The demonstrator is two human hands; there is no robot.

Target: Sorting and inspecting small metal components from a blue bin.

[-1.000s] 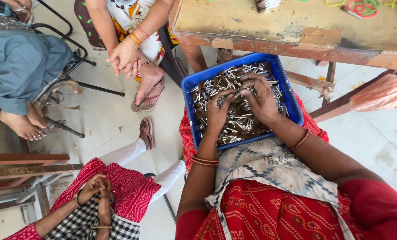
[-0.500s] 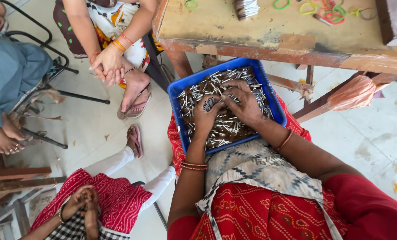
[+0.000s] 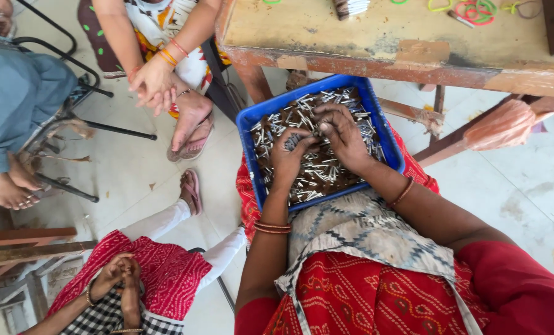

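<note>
1. The blue tray (image 3: 257, 118) sits on the person's lap, just under the wooden bench (image 3: 376, 37).
2. It is full of small metal pieces (image 3: 317, 170).
3. The left hand (image 3: 287, 156) has its grip curled shut on some pieces.
4. The right hand (image 3: 342, 138) lies beside it on the pile; I cannot tell if its grip holds any.

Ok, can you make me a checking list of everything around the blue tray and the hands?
Surface: worn wooden table, tiled floor.
Job's things: blue tray on the lap, full of small silvery metal pieces.
Clutter: coloured rubber bands on the table.
Grippers: left hand and right hand both down in the pieces, fingers curled; what they pinch is hidden.
Cables: nothing seen.
Surroundings: other people sitting nearby, a pink sandal, black chair legs.
</note>
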